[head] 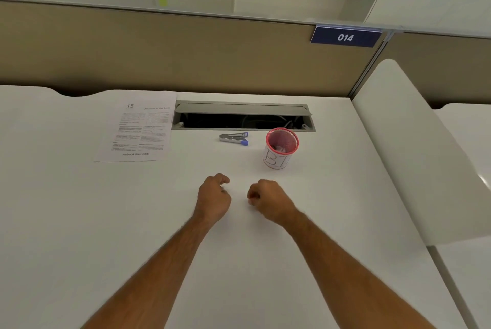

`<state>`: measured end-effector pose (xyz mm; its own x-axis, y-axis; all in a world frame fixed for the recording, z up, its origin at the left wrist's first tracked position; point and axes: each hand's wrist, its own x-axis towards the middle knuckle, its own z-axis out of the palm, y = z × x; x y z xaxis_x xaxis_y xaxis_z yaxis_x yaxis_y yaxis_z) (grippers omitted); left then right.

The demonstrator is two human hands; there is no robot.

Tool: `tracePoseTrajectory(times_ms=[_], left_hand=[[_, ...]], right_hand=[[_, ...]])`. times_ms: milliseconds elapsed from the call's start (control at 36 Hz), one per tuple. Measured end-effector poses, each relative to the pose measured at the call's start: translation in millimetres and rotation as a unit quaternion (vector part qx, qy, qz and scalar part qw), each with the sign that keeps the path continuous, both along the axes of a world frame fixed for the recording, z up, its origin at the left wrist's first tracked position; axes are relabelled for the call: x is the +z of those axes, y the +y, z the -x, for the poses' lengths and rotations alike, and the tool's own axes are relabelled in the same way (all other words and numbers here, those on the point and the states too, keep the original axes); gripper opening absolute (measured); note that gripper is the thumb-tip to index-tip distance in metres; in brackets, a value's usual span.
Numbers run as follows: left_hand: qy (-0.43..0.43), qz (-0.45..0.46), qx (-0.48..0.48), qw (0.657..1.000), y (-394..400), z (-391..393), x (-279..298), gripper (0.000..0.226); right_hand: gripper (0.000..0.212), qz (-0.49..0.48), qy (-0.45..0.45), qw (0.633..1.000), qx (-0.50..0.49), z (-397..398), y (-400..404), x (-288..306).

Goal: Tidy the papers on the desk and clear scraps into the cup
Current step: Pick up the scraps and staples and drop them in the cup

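Head view: two hands over the counter (79, 222), left hand (214, 199) and right hand (267, 200) both curled, holding nothing visible. One paper (136, 126) lies far left, one stapler (234, 138) mid, one cup (280, 148) right, scraps inside.

Two bare forearms (lightly haired), left hand (214, 200), right hand (268, 200)

A smooth matt white desk (79, 222) is being seen; printed paper (135, 126), a shiny metal stapler (233, 138) with blue plastic, and a red mesh cup (281, 146) wrapped in paper.
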<state>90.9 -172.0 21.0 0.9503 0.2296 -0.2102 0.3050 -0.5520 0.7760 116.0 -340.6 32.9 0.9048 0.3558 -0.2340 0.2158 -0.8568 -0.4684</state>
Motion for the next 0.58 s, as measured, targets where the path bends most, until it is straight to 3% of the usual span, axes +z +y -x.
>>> tracePoseTrajectory(times_ms=[417, 583], left_hand=[[0.007, -0.015, 0.004, 1.000, -8, 32, -7, 0.038], [0.007, -0.023, 0.014, 1.000, -5, 37, -5, 0.037]], right_hand=[[0.022, -0.010, -0.064, 0.997, -0.045, 41, 11, -28], [0.020, 0.031, -0.076, 0.996, -0.035, 54, 16, -36]])
